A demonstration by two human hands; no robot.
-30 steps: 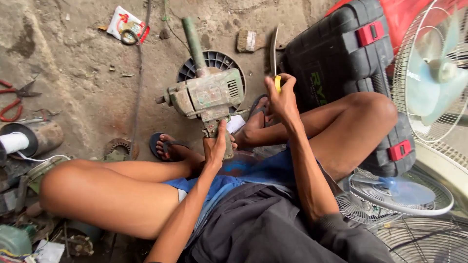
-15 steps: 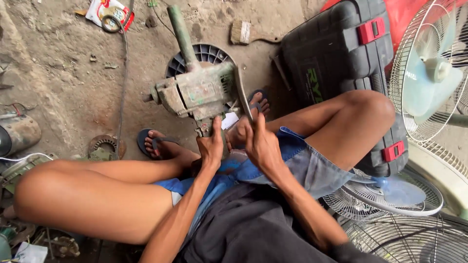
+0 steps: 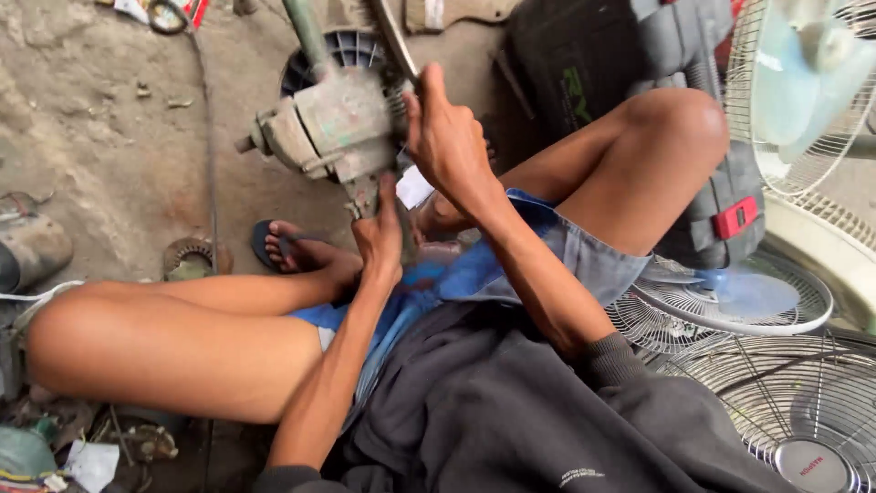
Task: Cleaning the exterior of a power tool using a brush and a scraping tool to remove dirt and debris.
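Crowding the worn drill (image 3: 333, 123), both hands (image 3: 381, 236) (image 3: 447, 137) sit between knees.

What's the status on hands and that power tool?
Left hand grips the green power tool handle. Right hand works a screwdriver at its housing. Nothing blocking.

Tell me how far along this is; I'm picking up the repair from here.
Done: little shows; the worn green power tool looks whole, casing closed. In hand: the left hand grips its handle from below, the right hand presses a slim metal tool against its side. Left: any opening up; no parts lie removed nearby.
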